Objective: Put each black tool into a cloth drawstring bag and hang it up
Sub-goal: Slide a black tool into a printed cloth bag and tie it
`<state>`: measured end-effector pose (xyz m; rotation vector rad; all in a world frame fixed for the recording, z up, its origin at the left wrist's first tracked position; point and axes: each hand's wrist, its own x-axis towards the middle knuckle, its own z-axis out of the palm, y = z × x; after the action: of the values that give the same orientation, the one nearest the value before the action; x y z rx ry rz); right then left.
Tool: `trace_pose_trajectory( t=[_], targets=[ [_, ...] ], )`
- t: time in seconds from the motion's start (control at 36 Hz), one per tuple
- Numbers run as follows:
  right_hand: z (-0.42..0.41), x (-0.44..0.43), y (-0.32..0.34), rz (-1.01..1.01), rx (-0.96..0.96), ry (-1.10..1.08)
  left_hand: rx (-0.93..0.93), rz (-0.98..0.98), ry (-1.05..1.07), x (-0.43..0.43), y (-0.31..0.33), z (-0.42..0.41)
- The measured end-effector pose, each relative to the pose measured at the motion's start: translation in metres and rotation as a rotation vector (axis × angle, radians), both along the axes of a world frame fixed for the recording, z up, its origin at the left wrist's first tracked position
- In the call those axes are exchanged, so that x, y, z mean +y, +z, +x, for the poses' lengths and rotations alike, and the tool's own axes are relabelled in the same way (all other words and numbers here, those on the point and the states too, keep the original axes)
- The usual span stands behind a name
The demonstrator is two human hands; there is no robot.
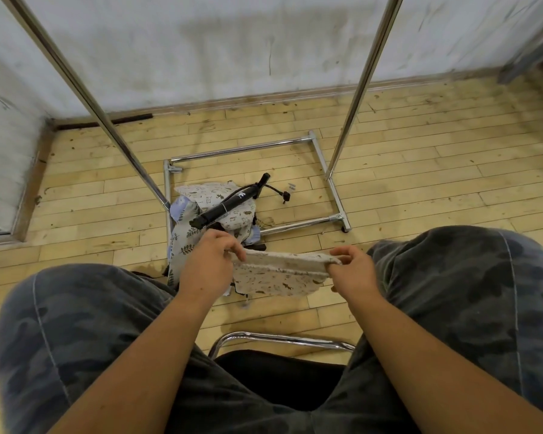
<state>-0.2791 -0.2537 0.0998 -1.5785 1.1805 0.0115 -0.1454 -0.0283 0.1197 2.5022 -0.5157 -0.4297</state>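
While our left hand [209,264] and right hand [353,270] pinched the bag [276,277] rim taut | risk: pulled flat, its mouth could snag the pump [229,202].

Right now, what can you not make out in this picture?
Head view:
- The top of the rack is cut off by the upper edge, so any hung bags are unseen.
- The string of the bag is hidden where the left hand and right hand pinch it.
- Dark things under the pile of bags are covered by cloth.
- The grey bits near the black tool are too small to name.
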Motion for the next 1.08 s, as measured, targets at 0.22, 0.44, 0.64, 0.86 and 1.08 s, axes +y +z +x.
trace_pose_trajectory(
  t=[0.22,0.44,0.64,0.86,1.08],
  targets=[
    [0.008,-0.001,0.003,0.152,-0.097,-0.01,0.148,0.132,-0.168,0.0,-0.006,-0.003],
    [0.022,0.002,-0.006,0.008,-0.031,0.183,0.184,0.16,-0.208,-0.013,-0.01,-0.002],
    [0.03,-0.016,-0.037,-0.129,0.117,0.294,0.228,0.167,-0.205,-0.048,-0.03,0.013],
    [0.047,-0.038,-0.075,-0.105,0.201,0.329,0.324,0.145,-0.195,-0.083,-0.077,0.044],
    [0.058,-0.063,-0.126,0.085,0.312,0.411,0.427,0.199,-0.194,-0.108,-0.123,0.068]
  ],
)
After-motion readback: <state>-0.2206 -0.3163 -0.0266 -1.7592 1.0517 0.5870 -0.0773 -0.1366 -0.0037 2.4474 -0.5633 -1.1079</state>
